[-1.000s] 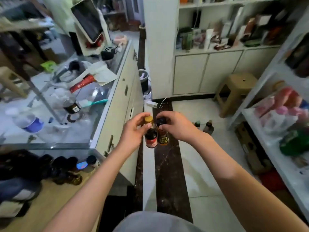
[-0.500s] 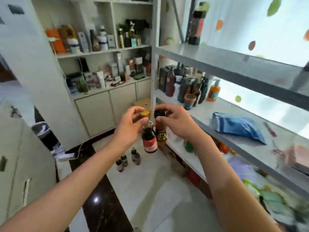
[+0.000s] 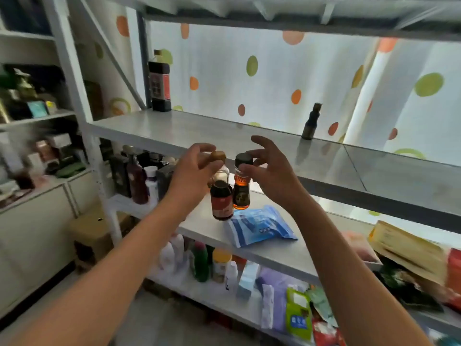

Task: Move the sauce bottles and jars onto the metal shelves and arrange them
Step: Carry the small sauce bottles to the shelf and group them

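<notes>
Holding dark sauce bottle left, amber oil bottle right.

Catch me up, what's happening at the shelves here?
A person is carrying two small sauce bottles to the metal shelf. The left hand pinches the dark, red-labelled bottle by its neck; the right hand holds the amber bottle near its black cap. Both bottles hang side by side in front of the shelf edge, not yet set down.

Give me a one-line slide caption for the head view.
Left hand and right hand each hold a sauce bottle before the metal shelf.
</notes>
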